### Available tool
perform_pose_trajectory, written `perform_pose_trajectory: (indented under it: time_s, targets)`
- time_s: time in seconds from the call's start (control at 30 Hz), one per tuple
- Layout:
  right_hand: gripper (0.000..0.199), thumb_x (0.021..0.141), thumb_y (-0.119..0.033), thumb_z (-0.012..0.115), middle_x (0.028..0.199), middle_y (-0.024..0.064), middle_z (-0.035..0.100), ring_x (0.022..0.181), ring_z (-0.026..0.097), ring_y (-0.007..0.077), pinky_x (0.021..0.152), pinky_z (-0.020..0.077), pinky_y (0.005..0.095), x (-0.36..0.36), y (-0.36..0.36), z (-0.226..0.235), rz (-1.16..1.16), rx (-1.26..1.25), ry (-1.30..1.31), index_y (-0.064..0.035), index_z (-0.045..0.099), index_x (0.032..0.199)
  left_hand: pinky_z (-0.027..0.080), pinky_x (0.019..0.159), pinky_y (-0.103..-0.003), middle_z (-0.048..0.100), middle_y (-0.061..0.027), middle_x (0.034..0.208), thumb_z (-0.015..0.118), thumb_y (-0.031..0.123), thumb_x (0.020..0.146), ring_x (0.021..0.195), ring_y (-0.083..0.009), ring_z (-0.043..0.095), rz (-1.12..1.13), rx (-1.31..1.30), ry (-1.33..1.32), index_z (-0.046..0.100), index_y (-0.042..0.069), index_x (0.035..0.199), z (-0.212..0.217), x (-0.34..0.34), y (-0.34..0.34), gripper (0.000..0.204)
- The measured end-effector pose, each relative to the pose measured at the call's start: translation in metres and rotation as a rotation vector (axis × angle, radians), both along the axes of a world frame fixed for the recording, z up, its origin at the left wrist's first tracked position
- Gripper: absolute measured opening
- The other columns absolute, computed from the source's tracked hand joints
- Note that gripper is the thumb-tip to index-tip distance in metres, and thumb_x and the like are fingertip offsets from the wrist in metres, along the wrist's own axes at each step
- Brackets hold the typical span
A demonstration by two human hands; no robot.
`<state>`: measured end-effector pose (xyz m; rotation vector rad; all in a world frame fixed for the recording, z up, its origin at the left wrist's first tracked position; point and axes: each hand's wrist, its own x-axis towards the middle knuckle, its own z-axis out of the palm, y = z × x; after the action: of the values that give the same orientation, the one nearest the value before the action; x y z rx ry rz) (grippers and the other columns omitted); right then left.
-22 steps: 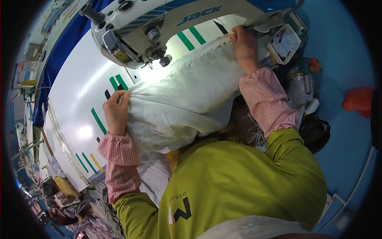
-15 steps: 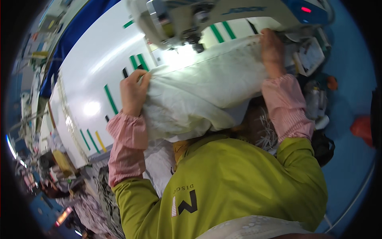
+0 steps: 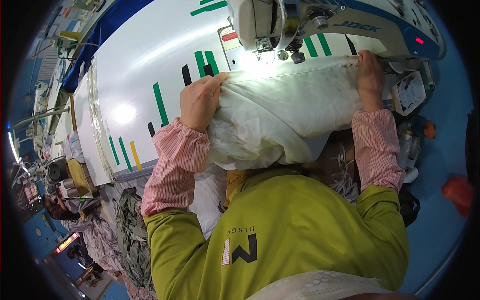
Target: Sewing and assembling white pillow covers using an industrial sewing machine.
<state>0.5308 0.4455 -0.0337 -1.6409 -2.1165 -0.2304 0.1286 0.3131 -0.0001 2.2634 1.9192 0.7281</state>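
A white cloth piece (image 3: 285, 107) is stretched between my two hands along the front of a sewing machine (image 3: 280, 27). My left hand (image 3: 201, 99) pinches its upper left corner, just left of the lit needle area. Over at the right end, my right hand (image 3: 370, 80) grips the same upper edge, near the machine's base. A stitched seam or fold runs along that edge. The lower part of the cloth hangs in loose folds off the table toward my lap. Glare from the lamp hides the needle tip.
Green, black and yellow tape strips mark the white table (image 3: 135, 65). An open white tray (image 3: 411, 92) sits at the table's right end. Crumpled grey fabric (image 3: 134, 235) lies to the lower left. A red bag-like object (image 3: 457, 195) is on the blue floor.
The view has shifted, so machine, table and hands appear farther right and a little lower. Both hands keep their hold on the white cloth, whose upper edge lies straighter.
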Motion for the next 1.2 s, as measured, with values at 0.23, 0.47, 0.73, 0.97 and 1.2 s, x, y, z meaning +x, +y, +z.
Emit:
perform_pose_trajectory:
  time_s: [0.23,0.47,0.73,0.97,1.2]
  targets:
    - [0.015,0.094,-0.011,0.052,0.104,0.0164,0.064,0.095,0.062,0.0365,0.079,0.0503,0.0422,-0.001,-0.002,0.003,-0.004,0.001,-0.024,-0.0055,0.056,0.107,0.049,0.058,-0.038,0.064,-0.0049,0.074,0.060,0.011,0.087,0.066,-0.0266,0.063,-0.007,-0.029,-0.019,0.071,0.017,0.104,-0.002,-0.002,0.001,0.022]
    - [0.014,0.093,-0.010,0.053,0.104,0.0166,0.064,0.096,0.062,0.0363,0.079,0.0500,0.0432,-0.009,-0.005,0.002,-0.027,-0.044,-0.045,-0.0053,0.056,0.106,0.050,0.060,-0.038,0.066,-0.0043,0.076,0.059,0.013,0.088,0.068,-0.0267,0.064,-0.004,-0.031,-0.004,0.072,0.018,0.105,-0.005,-0.009,-0.004,0.021]
    - [0.024,0.086,-0.004,0.059,0.103,0.0152,0.065,0.096,0.062,0.0333,0.082,0.0516,0.0411,-0.086,-0.038,0.043,0.252,0.210,-0.030,-0.0058,0.059,0.110,0.051,0.061,-0.038,0.067,-0.0044,0.078,0.059,0.012,0.087,0.070,-0.0269,0.065,0.006,-0.037,0.016,0.071,0.017,0.105,-0.003,-0.015,-0.009,0.022]
    - [0.023,0.079,0.002,0.062,0.095,0.0102,0.064,0.090,0.062,0.0259,0.075,0.0526,0.0359,-0.170,-0.080,0.045,0.574,-0.043,0.248,-0.0054,0.066,0.101,0.051,0.062,-0.038,0.066,-0.0048,0.079,0.061,0.011,0.085,0.072,-0.0270,0.065,-0.052,-0.022,-0.034,0.071,0.017,0.105,-0.010,0.005,0.011,0.023]
    - [0.017,0.083,-0.005,0.064,0.099,0.0108,0.068,0.092,0.063,0.0303,0.082,0.0509,0.0379,-0.043,-0.020,0.016,0.107,0.015,0.096,-0.0067,0.069,0.099,0.050,0.060,-0.037,0.065,-0.0052,0.077,0.060,0.008,0.083,0.069,-0.0269,0.064,-0.013,-0.009,0.002,0.072,0.018,0.105,-0.010,-0.003,0.011,0.026]
